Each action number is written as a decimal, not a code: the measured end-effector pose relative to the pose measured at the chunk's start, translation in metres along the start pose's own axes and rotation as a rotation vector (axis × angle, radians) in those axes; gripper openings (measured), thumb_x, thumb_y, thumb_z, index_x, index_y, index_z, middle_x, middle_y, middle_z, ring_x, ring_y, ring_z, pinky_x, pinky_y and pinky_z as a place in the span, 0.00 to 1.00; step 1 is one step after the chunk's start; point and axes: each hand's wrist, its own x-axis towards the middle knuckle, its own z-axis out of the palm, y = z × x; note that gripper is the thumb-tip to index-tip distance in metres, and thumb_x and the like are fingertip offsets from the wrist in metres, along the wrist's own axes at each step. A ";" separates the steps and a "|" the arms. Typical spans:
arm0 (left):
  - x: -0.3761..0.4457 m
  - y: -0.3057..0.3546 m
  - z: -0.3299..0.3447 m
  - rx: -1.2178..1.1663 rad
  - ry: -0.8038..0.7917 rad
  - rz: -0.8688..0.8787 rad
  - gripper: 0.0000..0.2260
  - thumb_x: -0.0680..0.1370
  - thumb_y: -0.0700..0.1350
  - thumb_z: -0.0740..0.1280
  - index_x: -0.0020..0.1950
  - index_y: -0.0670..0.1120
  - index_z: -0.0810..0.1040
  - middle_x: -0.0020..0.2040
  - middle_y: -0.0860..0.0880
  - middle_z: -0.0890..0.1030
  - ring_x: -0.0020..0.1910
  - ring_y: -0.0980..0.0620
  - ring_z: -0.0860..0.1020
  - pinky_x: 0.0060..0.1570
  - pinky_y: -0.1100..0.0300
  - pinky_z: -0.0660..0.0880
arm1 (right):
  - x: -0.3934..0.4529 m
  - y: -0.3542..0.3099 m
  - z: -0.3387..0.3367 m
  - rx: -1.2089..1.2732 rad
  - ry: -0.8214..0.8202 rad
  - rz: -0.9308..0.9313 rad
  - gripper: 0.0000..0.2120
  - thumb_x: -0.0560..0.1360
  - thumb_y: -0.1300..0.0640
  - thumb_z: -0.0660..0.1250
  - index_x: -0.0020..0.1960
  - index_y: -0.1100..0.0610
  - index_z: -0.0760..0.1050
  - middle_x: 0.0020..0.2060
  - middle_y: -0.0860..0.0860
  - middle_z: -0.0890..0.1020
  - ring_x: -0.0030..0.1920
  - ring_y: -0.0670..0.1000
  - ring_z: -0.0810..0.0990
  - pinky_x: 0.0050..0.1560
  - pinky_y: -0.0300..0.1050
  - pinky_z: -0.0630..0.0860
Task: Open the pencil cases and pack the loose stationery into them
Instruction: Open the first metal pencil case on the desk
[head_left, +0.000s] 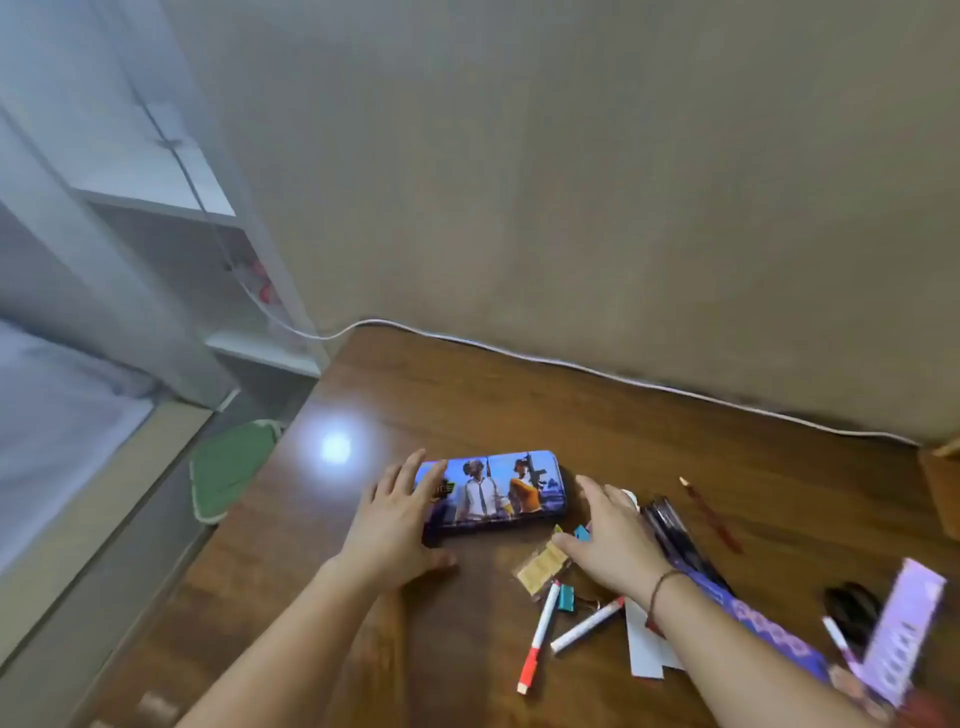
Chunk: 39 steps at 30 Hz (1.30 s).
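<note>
A blue printed pencil case (501, 491) lies shut and flat on the brown wooden table (675, 441). My left hand (397, 525) rests on its left end, fingers spread over the lid. My right hand (615, 540) hovers just right of the case with fingers apart, holding nothing. Under my right forearm lies a second, dark purple case (763, 621). Loose stationery sits near my right hand: two white markers with red caps (540, 636) (587, 631), a teal binder clip (565, 597), a tan packet (543, 564), and a red pencil (711, 514) further right.
A lilac ruler-like card (904, 629) and a dark object (852, 605) lie at the right edge. White paper (644, 644) sits under my right wrist. A white cable (571, 364) runs along the wall. A green cushion (231, 467) sits beyond the table's left edge.
</note>
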 end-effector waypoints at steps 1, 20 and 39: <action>0.003 -0.004 0.003 -0.001 -0.007 0.005 0.51 0.65 0.68 0.71 0.79 0.56 0.48 0.80 0.51 0.48 0.77 0.45 0.53 0.73 0.50 0.56 | 0.003 -0.001 0.005 0.028 -0.002 0.014 0.40 0.71 0.41 0.68 0.76 0.50 0.54 0.73 0.52 0.65 0.75 0.52 0.56 0.72 0.50 0.61; 0.022 -0.072 -0.009 -0.823 0.256 -0.195 0.24 0.77 0.44 0.71 0.71 0.55 0.68 0.54 0.52 0.81 0.40 0.56 0.81 0.43 0.62 0.77 | 0.006 -0.016 0.037 -0.075 0.246 0.057 0.13 0.75 0.41 0.62 0.55 0.42 0.78 0.48 0.38 0.82 0.69 0.46 0.66 0.72 0.56 0.46; 0.018 -0.058 0.008 -0.179 0.362 0.093 0.05 0.72 0.37 0.74 0.45 0.46 0.84 0.40 0.50 0.83 0.34 0.44 0.80 0.29 0.58 0.74 | 0.026 -0.051 0.033 -0.450 0.344 0.154 0.06 0.76 0.51 0.62 0.43 0.47 0.76 0.32 0.46 0.75 0.42 0.49 0.71 0.44 0.48 0.60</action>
